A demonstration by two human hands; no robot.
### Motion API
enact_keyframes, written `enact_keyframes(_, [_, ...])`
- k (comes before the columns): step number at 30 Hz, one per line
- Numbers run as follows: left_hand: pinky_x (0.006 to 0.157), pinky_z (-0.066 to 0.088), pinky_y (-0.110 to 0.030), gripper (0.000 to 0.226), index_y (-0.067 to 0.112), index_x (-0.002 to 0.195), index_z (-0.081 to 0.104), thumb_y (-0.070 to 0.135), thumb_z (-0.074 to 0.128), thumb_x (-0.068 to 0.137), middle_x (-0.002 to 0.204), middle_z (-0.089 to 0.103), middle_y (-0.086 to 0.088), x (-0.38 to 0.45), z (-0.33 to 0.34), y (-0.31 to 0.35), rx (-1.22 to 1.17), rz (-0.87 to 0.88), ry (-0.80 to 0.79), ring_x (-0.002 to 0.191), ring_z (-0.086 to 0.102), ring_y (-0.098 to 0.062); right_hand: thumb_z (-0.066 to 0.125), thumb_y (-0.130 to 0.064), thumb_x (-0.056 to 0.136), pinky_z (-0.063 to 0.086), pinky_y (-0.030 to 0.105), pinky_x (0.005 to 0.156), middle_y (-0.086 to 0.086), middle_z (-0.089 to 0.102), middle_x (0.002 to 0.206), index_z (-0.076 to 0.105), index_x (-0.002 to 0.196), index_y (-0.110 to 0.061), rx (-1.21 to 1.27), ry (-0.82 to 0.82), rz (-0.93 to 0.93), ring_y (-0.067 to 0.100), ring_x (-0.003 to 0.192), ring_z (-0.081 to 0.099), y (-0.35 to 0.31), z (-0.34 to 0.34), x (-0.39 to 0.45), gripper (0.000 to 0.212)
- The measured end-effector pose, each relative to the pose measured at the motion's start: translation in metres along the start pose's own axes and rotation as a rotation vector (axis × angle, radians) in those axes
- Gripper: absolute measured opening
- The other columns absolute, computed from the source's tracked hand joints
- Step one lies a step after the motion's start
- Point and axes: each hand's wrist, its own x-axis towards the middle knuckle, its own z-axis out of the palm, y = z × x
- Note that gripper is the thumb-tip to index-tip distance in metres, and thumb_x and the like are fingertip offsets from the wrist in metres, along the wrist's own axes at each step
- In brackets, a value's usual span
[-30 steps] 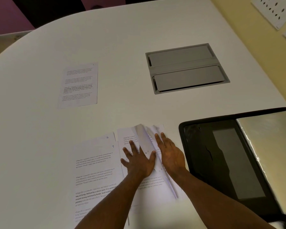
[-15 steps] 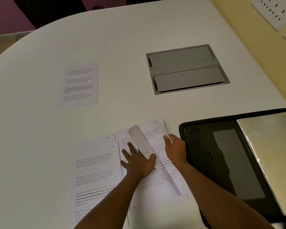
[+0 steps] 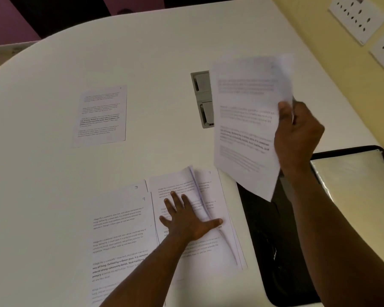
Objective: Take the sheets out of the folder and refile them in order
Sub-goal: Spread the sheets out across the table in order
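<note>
You are sorting: your right hand [image 3: 297, 138] pinches a lifted sheet [image 3: 244, 125], your left hand [image 3: 186, 218] lies flat on the stack [image 3: 211, 240]; next, read its number and place it.

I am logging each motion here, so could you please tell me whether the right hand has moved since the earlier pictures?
Yes. The right hand has risen off the stack and gone up and right, holding a sheet in front of the grey table hatch.

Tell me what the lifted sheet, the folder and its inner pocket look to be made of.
Lifted sheet in the right hand: thin matte printed paper; it bends and blurs. Folder: black, dull, probably fabric or faux leather. Inner pocket: clear glossy plastic, judging by its wrinkled glare.
</note>
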Motion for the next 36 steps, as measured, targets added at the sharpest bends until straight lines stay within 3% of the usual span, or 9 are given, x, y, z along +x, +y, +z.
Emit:
enact_keyframes(7, [0.116, 0.001, -0.062, 0.136, 0.023, 0.151, -0.021, 0.093, 0.043, 0.054, 0.157, -0.03, -0.002, -0.008, -0.053, -0.011, -0.242, 0.091, -0.13, 0.147, -0.019, -0.032, 0.053, -0.026, 0.099, 0.045, 0.007, 0.061, -0.015, 0.061, 0.078, 0.062, 0.089, -0.015, 0.406, -0.058, 0.315, -0.013, 0.065, 0.058, -0.027, 0.028, 0.022, 0.017])
enact_keyframes(9, [0.116, 0.024, -0.05, 0.093, 0.028, 0.153, 0.02, 0.07, 0.057, 0.079, 0.159, 0.017, 0.004, -0.008, -0.08, -0.027, -0.578, 0.226, -0.036, 0.144, 0.021, -0.019, 0.055, -0.026, 0.099, 0.049, 0.012, 0.063, -0.012, 0.066, 0.081, 0.064, 0.087, -0.018, 0.471, -0.15, 0.371, -0.008, 0.067, 0.061, -0.028, 0.044, 0.022, 0.017])
enact_keyframes(11, [0.093, 0.048, -0.039, 0.017, 0.03, 0.11, 0.061, 0.029, 0.061, 0.092, 0.119, 0.066, 0.006, -0.01, -0.11, -0.036, -1.037, 0.316, 0.145, 0.105, 0.06, -0.008, 0.057, -0.025, 0.098, 0.051, 0.016, 0.063, -0.009, 0.068, 0.081, 0.066, 0.086, -0.019, 0.514, -0.263, 0.417, -0.003, 0.068, 0.062, -0.029, 0.064, 0.021, 0.016])
enact_keyframes(15, [0.068, 0.058, -0.033, 0.035, 0.02, 0.111, 0.068, 0.046, 0.048, 0.098, 0.097, 0.075, -0.004, -0.009, -0.173, -0.043, -1.674, 0.147, 0.177, 0.079, 0.072, -0.021, 0.06, -0.027, 0.096, 0.057, 0.032, 0.075, 0.001, 0.073, 0.084, 0.07, 0.083, -0.019, 0.519, -0.427, 0.476, 0.01, 0.075, 0.064, -0.025, 0.114, 0.019, 0.018])
enact_keyframes(18, [0.079, 0.057, -0.043, 0.053, 0.023, 0.117, 0.066, 0.064, 0.046, 0.091, 0.104, 0.075, -0.004, 0.005, -0.202, -0.05, -1.535, 0.137, 0.118, 0.092, 0.072, -0.027, 0.061, -0.034, 0.095, 0.056, 0.047, 0.08, 0.02, 0.071, 0.093, 0.067, 0.087, -0.002, 0.436, -0.481, 0.483, 0.017, 0.074, 0.06, -0.023, 0.154, 0.022, 0.034])
enact_keyframes(23, [0.06, 0.055, -0.02, 0.011, 0.021, 0.099, 0.072, 0.017, 0.07, 0.088, 0.098, 0.075, 0.001, 0.06, -0.238, -0.064, -1.154, 0.145, 0.411, 0.084, 0.073, -0.013, 0.067, -0.04, 0.089, 0.053, 0.041, 0.067, 0.008, 0.066, 0.073, 0.058, 0.074, -0.004, 0.351, -0.555, 0.435, 0.018, 0.067, 0.056, -0.014, 0.235, 0.035, 0.04])
enact_keyframes(26, [0.068, 0.058, -0.027, 0.015, 0.02, 0.102, 0.071, 0.016, 0.07, 0.088, 0.101, 0.074, 0.001, 0.09, -0.25, -0.068, -1.077, 0.127, 0.475, 0.08, 0.071, -0.011, 0.077, -0.035, 0.081, 0.058, 0.04, 0.081, 0.003, 0.071, 0.1, 0.063, 0.114, -0.012, 0.39, -0.599, 0.469, 0.016, 0.087, 0.069, -0.013, 0.254, 0.039, 0.042])
enact_keyframes(31, [0.089, 0.052, -0.034, 0.041, 0.012, 0.125, 0.06, 0.018, 0.071, 0.086, 0.118, 0.068, -0.006, 0.159, -0.27, -0.073, -0.637, 0.101, 0.655, 0.1, 0.065, -0.023, 0.074, -0.012, 0.085, 0.055, 0.025, 0.073, -0.009, 0.06, 0.091, 0.032, 0.148, -0.029, 0.304, -0.703, 0.419, 0.01, 0.087, 0.063, -0.005, 0.309, 0.042, 0.077])
enact_keyframes(36, [0.095, 0.047, -0.034, 0.071, 0.018, 0.147, 0.034, 0.016, 0.07, 0.085, 0.124, 0.064, -0.011, 0.208, -0.282, -0.076, -0.494, 0.136, 0.702, 0.112, 0.062, -0.028, 0.069, -0.009, 0.087, 0.049, 0.017, 0.07, 0.007, 0.064, 0.111, 0.052, 0.128, -0.021, 0.156, -0.645, 0.255, 0.015, 0.09, 0.06, 0.01, 0.355, 0.043, 0.046])
